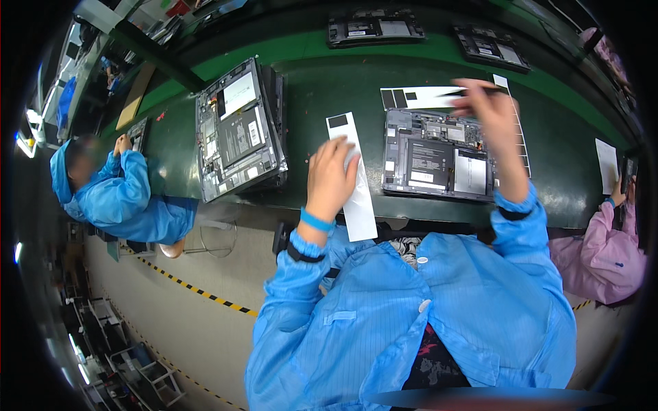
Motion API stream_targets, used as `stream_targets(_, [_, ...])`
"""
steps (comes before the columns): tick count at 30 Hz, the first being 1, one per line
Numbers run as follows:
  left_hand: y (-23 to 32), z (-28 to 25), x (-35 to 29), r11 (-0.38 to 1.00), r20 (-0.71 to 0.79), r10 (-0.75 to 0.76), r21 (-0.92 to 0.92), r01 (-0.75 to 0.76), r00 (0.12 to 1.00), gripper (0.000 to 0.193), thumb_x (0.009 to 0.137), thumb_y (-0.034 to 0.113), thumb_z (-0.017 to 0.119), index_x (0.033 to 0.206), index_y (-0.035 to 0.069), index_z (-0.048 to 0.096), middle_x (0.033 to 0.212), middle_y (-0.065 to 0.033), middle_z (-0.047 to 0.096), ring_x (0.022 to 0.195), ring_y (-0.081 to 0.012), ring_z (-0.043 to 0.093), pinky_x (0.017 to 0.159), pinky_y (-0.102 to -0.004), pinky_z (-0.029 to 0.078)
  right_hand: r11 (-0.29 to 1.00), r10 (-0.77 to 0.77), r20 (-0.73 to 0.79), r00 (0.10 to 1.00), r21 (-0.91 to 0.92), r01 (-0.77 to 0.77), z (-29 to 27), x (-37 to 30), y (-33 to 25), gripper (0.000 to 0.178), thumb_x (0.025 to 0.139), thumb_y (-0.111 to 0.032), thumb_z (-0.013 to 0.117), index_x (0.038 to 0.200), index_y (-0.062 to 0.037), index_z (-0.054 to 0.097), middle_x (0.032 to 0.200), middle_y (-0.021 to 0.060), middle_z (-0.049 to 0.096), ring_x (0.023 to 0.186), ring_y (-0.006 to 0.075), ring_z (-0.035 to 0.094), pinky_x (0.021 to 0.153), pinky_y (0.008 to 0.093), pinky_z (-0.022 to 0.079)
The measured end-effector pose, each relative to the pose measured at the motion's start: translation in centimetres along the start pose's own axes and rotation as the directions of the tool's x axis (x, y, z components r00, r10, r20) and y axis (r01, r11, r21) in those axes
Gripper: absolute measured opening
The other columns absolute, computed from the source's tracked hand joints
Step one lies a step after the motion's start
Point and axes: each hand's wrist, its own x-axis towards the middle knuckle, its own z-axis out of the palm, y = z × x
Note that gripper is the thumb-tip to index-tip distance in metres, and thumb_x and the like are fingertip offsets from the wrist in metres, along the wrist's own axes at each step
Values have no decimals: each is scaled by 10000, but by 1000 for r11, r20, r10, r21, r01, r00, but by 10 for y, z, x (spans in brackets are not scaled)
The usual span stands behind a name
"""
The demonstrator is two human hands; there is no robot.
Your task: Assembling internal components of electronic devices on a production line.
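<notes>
Fingers of the left hand (pixel 329 179), loosely curled and slightly parted, lie over a white strip (pixel 361 214) at the centre of the frame; whether they pinch it I cannot tell. Towards the upper right, fingers of the right hand (pixel 495 116) are blurred and part-bent; their hold is unclear. An opened laptop base (pixel 432 164) lies right of centre

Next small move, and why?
I'd probably bring the left hand slightly forward to the dark patch on the white strip: its fingers already lie over the strip, just short of the patch. The right hand is away by the opened device, too blurred to tell what it holds.
</notes>
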Motion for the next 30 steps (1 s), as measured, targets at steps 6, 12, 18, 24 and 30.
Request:
stream_targets(6, [-32,40,40,966,-56,-109,231,119,993,581,877,406,593,1314,35,500,1409,-168,445,1335,-333,371,1057,-502,320,995,65,283,957,59,-85,139,53,50,344,937,-263,572,951,74,641,830,156,706,703,170,685,626,280,542])
stream_targets(12, [-24,38,36,954,-17,-149,259,148,989,652,875,487,566,1360,62,472,1447,-178,396,1362,-341,332,1093,-516,274,934,80,206,975,-358,-1,146,56,66,289,864,-221,650,877,66,682,715,138,693,681,170,683,642,274,528])
stream_targets(18, [-23,40,36,952,-28,-153,265,155,988,636,876,478,565,1355,69,481,1445,-176,398,1360,-351,329,1088,-522,275,951,-34,175,984,-296,85,142,50,65,271,847,-191,627,934,57,693,745,149,702,682,182,687,647,283,524])
stream_targets(24, [-22,40,35,950,-35,-144,274,148,989,620,883,466,560,1351,66,485,1444,-175,399,1360,-348,328,1087,-517,277,929,28,180,983,-369,41,146,49,66,269,770,-259,647,870,-22,728,752,177,688,700,309,684,672,345,539])
stream_targets(30, [-21,41,36,949,-47,-114,291,123,992,626,885,453,560,1341,33,475,1428,-194,406,1340,-371,345,1064,-543,291,911,15,169,985,-408,57,148,49,58,252,756,-253,649,846,-34,737,775,170,692,718,307,684,689,350,545])
